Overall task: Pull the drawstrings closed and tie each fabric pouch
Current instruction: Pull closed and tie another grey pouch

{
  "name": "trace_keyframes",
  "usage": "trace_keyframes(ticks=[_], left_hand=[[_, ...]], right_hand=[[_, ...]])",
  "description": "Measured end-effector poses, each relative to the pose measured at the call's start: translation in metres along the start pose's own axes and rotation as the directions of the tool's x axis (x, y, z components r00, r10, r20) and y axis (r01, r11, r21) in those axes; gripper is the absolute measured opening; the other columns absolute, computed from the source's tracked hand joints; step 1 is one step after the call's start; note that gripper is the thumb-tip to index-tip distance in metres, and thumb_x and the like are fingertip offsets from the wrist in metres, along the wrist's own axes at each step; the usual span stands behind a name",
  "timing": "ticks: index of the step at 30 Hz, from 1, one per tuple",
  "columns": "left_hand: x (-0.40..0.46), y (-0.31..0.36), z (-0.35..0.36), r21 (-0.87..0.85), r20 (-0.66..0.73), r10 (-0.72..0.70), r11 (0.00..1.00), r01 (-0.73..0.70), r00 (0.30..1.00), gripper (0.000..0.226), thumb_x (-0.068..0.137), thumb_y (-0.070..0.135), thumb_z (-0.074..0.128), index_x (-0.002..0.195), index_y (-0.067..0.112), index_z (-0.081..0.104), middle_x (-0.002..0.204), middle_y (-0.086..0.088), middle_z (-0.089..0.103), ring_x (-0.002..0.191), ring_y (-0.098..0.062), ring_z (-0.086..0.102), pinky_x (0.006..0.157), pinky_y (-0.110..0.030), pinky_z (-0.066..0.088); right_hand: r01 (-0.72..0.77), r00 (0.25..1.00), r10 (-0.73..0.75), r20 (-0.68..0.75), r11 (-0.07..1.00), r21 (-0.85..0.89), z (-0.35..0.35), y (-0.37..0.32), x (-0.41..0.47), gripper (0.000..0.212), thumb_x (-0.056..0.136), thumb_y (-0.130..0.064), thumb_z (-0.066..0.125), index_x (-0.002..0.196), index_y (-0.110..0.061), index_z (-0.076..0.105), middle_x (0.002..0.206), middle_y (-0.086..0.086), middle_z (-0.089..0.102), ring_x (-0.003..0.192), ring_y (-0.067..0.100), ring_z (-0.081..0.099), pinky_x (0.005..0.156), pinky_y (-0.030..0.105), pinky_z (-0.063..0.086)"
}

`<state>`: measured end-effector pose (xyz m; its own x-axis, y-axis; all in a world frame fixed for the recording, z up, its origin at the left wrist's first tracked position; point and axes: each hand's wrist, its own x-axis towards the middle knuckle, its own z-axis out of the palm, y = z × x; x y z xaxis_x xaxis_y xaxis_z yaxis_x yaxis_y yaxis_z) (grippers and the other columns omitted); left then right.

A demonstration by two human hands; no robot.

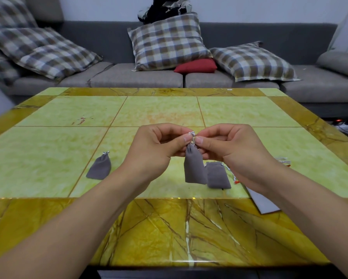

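Note:
A grey fabric pouch (pixel 195 168) hangs above the table, its neck cinched. My left hand (pixel 157 148) and my right hand (pixel 227 146) both pinch its silver drawstring (pixel 191 134) at the top, thumbs almost touching. Another grey pouch (pixel 217 175) lies flat on the table just right of the hanging one, its cords trailing under my right wrist. A third grey pouch (pixel 99 167) with a gathered neck lies to the left on the table.
The yellow-green marble table (pixel 68 141) fills the foreground. A grey card or sheet (pixel 263 202) and more silver cords (pixel 284 160) lie at the right under my forearm. A grey sofa (pixel 139 75) with checked cushions stands behind.

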<state>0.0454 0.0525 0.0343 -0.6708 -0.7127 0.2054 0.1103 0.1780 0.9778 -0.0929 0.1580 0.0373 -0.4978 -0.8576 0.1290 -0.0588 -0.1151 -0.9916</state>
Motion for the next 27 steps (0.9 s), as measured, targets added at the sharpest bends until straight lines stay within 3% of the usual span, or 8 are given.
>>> trace_keyframes(ticks=[4, 8, 11, 15, 19, 23, 27], left_hand=[[0.0, -0.001, 0.003, -0.018, -0.02, -0.001, 1.0, 0.0, 1.0, 0.01, 0.086, 0.003, 0.068, 0.094, 0.002, 0.075, 0.081, -0.012, 0.076, 0.067, -0.011, 0.068, 0.064, -0.019, 0.055], [0.0, -0.003, 0.004, 0.035, -0.049, 0.029, 0.999, -0.027, 0.998, 0.006, 0.085, 0.007, 0.071, 0.088, 0.01, 0.076, 0.077, -0.003, 0.077, 0.066, -0.01, 0.071, 0.065, -0.02, 0.055], [0.0, -0.002, 0.003, 0.082, -0.087, 0.063, 0.995, -0.056, 0.994, 0.006, 0.085, 0.008, 0.073, 0.086, 0.012, 0.077, 0.079, -0.002, 0.077, 0.071, -0.013, 0.073, 0.067, -0.021, 0.056], [-0.002, -0.001, 0.003, 0.127, -0.118, 0.103, 0.988, -0.088, 0.988, 0.008, 0.084, 0.007, 0.074, 0.089, 0.009, 0.078, 0.079, -0.005, 0.077, 0.075, -0.02, 0.074, 0.067, -0.023, 0.058], [-0.004, 0.001, 0.004, 0.016, -0.091, 0.003, 1.0, -0.001, 0.996, 0.012, 0.083, 0.006, 0.074, 0.094, 0.004, 0.077, 0.082, -0.009, 0.077, 0.076, -0.018, 0.074, 0.067, -0.021, 0.057], [-0.002, 0.003, 0.001, -0.189, -0.023, -0.136, 0.973, 0.129, 0.99, 0.019, 0.083, 0.005, 0.07, 0.101, 0.0, 0.074, 0.093, -0.015, 0.076, 0.081, -0.016, 0.072, 0.074, -0.021, 0.058], [-0.001, 0.003, 0.0, -0.293, 0.049, -0.21, 0.932, 0.215, 0.976, 0.029, 0.078, 0.01, 0.069, 0.104, -0.002, 0.072, 0.097, -0.016, 0.075, 0.083, -0.016, 0.069, 0.083, -0.025, 0.059]], right_hand=[[-0.09, 0.994, 0.093, -0.055, 0.995, 0.052, 0.006, 0.004, -0.003, 0.006, 0.083, -0.012, 0.073, 0.08, -0.008, 0.076, 0.07, 0.006, 0.073, 0.062, 0.009, 0.064, 0.057, 0.018, 0.05], [-0.237, 0.966, 0.256, -0.047, 0.94, 0.245, 0.017, 0.01, -0.006, 0.019, 0.087, -0.016, 0.069, 0.093, 0.002, 0.073, 0.079, 0.01, 0.072, 0.062, 0.011, 0.058, 0.058, 0.019, 0.045], [-0.275, 0.955, 0.296, -0.003, 0.891, 0.361, 0.018, 0.011, -0.007, 0.026, 0.089, -0.019, 0.067, 0.1, 0.004, 0.072, 0.085, 0.01, 0.067, 0.07, 0.013, 0.057, 0.065, 0.021, 0.047], [-0.245, 0.968, 0.249, 0.004, 0.948, 0.201, 0.014, 0.007, -0.01, 0.027, 0.081, -0.017, 0.075, 0.101, 0.0, 0.075, 0.094, 0.008, 0.075, 0.084, 0.011, 0.065, 0.075, 0.026, 0.046], [-0.223, 0.973, 0.226, -0.033, 0.971, 0.08, 0.013, 0.006, -0.009, 0.016, 0.082, -0.017, 0.075, 0.094, -0.006, 0.077, 0.093, 0.009, 0.077, 0.085, 0.012, 0.065, 0.076, 0.031, 0.043], [-0.222, 0.974, 0.216, 0.066, 0.968, 0.114, 0.01, 0.004, -0.006, 0.019, 0.085, -0.017, 0.07, 0.098, -0.004, 0.076, 0.089, 0.008, 0.074, 0.086, 0.016, 0.063, 0.081, 0.034, 0.044], [-0.274, 0.953, 0.239, 0.185, 0.942, 0.196, 0.006, 0.0, -0.005, 0.027, 0.079, -0.021, 0.068, 0.099, -0.004, 0.073, 0.086, 0.007, 0.072, 0.077, 0.013, 0.065, 0.066, 0.024, 0.052]])
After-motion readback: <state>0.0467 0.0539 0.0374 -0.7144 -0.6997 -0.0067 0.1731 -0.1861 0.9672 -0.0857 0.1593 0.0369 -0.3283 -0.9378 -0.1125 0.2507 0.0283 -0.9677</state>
